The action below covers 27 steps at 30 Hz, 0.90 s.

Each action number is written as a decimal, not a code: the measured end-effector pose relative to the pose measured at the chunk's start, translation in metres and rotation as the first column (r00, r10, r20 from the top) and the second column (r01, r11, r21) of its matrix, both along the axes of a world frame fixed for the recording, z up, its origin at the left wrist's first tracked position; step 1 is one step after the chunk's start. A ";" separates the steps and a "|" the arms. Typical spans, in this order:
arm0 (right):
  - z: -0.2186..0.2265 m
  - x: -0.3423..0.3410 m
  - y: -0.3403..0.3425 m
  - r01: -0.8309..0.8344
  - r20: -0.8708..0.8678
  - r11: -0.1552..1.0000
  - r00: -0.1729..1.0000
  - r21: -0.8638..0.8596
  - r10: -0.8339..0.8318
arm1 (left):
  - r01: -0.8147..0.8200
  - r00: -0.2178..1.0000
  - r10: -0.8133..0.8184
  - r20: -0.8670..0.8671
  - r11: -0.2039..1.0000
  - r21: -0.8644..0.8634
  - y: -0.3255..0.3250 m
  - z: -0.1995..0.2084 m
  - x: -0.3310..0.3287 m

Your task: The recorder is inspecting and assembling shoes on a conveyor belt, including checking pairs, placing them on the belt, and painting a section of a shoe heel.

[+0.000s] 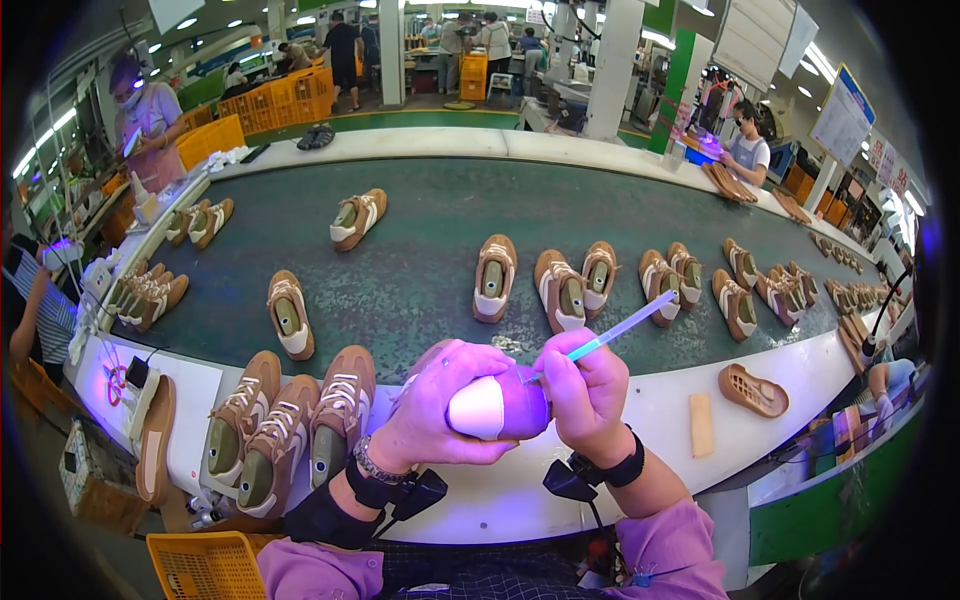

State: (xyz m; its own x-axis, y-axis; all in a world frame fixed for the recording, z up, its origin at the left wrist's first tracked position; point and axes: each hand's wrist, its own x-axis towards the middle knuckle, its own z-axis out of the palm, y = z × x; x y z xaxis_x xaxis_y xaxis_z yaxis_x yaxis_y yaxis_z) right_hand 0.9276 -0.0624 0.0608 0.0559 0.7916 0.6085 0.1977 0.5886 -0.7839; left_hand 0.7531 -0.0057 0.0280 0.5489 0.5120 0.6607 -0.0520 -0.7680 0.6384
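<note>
My left hand (440, 400) grips the shoe (476, 408); my right hand (592, 392) should lightly steer the pinched pen-like tool (622, 327) at the shoe's two o'clock.

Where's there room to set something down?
Bare: the white worktop between your right hand and the tan strip, and the green belt beyond your left hand, between two lone shoes. Crowded: left of that hand, where three brown shoes stand close.
</note>
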 end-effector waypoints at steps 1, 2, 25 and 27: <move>0.000 0.000 0.001 0.001 -0.023 1.000 1.000 -0.012 -0.002 | -0.002 1.000 0.002 -0.002 1.000 -0.005 0.000 0.001 0.000; 0.001 0.000 0.002 0.002 -0.024 1.000 1.000 -0.013 -0.002 | -0.003 1.000 0.003 -0.004 1.000 -0.009 0.000 0.002 0.001; -0.009 0.004 0.006 0.069 0.077 0.985 0.994 0.159 -0.082 | 0.014 0.999 -0.010 0.034 0.994 -0.112 0.004 0.001 0.002; -0.008 0.004 0.007 0.063 0.085 0.981 0.993 0.185 -0.080 | 0.021 0.999 -0.016 0.042 0.991 -0.129 0.005 0.000 0.003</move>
State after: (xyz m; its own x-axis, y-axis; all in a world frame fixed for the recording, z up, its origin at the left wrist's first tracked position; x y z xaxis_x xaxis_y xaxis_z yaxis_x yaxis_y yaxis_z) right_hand 0.9320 -0.0557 0.0524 0.0459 0.6633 0.7470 0.3105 0.7012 -0.6417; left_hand 0.7559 -0.0003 0.0281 0.5330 0.5843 0.6119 -0.0936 -0.6780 0.7290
